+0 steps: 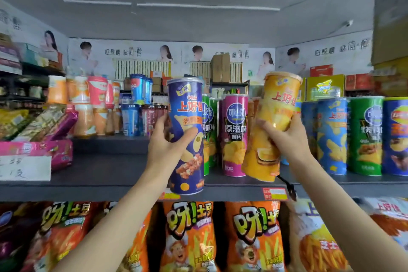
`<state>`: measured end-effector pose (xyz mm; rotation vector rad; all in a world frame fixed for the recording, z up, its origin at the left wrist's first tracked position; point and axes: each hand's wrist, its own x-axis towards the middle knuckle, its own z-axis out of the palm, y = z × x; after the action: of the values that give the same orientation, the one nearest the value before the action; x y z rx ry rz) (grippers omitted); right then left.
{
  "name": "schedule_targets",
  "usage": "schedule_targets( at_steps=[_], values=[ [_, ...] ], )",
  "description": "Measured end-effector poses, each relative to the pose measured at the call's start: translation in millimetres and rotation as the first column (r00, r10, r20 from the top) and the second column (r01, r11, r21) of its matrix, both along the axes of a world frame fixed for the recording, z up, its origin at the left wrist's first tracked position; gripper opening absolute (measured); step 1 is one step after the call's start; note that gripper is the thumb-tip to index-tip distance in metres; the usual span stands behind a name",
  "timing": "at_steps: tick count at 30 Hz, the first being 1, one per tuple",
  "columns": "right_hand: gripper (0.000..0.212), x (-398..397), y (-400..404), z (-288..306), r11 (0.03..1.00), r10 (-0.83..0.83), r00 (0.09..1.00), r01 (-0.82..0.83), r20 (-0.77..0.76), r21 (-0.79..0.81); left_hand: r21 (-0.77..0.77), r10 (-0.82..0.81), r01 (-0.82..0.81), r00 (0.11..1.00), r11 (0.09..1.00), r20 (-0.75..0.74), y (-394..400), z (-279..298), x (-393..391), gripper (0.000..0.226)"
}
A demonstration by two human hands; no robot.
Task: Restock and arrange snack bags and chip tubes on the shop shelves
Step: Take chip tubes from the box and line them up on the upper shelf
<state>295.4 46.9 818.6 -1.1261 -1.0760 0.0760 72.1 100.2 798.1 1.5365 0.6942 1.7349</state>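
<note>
My left hand (169, 146) grips a tall purple-blue chip tube (187, 117) around its middle, holding it upright just above the front edge of the dark top shelf (110, 172). My right hand (287, 139) grips a yellow-orange chip tube (280, 104) that leans to the right, in front of another yellow tube (258, 161) standing on the shelf. Between them stand a pink tube (235, 137) and green tubes (207, 130).
Blue and green tubes (333, 134) stand in a row at the right. Drink cups (97, 104) and a pink carton (37, 150) with a paper label fill the left. Orange snack bags (189, 238) hang on the shelf below. A bare stretch of shelf lies left of the purple tube.
</note>
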Motion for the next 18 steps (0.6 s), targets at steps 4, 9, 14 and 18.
schedule_targets(
  at_steps=[4, 9, 14, 18],
  values=[
    [0.055, -36.8, 1.6, -0.3, 0.995, 0.089, 0.986, -0.083, 0.140, -0.051, -0.004, -0.001, 0.001, 1.000, 1.000, 0.004, 15.3, 0.2, -22.5, 0.053],
    [0.064, -65.5, 12.1, 1.9, 0.996, 0.057, 0.969, -0.040, 0.241, -0.075, -0.014, 0.104, -0.104, 0.994, 0.994, -0.011, 37.4, 4.3, -52.9, 0.071],
    [0.067, -67.4, 18.1, 5.3, 0.996, 0.021, 0.981, -0.004, 0.193, -0.087, -0.042, 0.141, -0.139, 0.989, 0.989, 0.045, 60.8, 7.3, -74.5, 0.049],
    [0.062, -69.7, 24.9, 4.0, 0.994, 0.007, 0.982, 0.014, 0.191, -0.108, -0.058, 0.103, -0.104, 0.995, 0.993, -0.012, 76.9, 4.6, -63.6, 0.053]
  ],
)
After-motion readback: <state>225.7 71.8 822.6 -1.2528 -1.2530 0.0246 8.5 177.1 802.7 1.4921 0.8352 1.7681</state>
